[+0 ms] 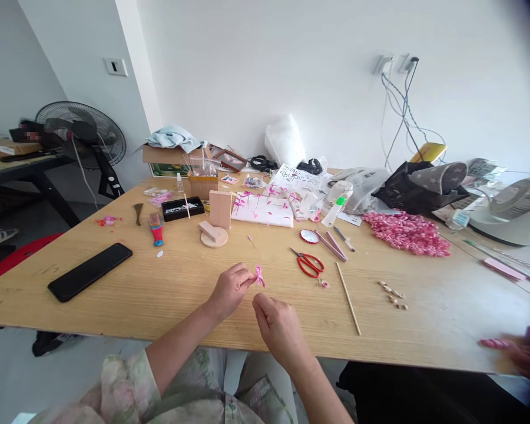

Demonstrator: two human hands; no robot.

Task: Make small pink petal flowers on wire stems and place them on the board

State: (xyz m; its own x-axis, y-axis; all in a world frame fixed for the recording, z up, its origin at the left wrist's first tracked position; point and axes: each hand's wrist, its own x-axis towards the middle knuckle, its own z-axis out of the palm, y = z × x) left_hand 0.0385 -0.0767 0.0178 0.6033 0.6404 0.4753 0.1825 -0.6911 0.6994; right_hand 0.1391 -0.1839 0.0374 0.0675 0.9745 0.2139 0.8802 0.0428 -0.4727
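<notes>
My left hand (232, 290) pinches a small pink flower (259, 275) between thumb and fingertips, above the near part of the table. Just below and to the right, my right hand (278, 327) is closed, with thumb and fingers pressed together. Whatever it might grip is too small or hidden to make out. Red-handled scissors (310, 264) lie to the right of both hands, beside a tiny pink-and-white piece (325, 284). Beyond the hands, more pink flowers on thin stems stand at a white foam block (261, 215). One loose pink piece (251, 241) lies in front of the block.
A wooden stick (348, 298) and several small pale pieces (393, 294) lie at right. Tweezers (331, 245) rest behind the scissors. A black phone (90, 272) and a red-and-blue brush (156, 229) lie at left. Another person's hand (527, 356) shows at the right edge.
</notes>
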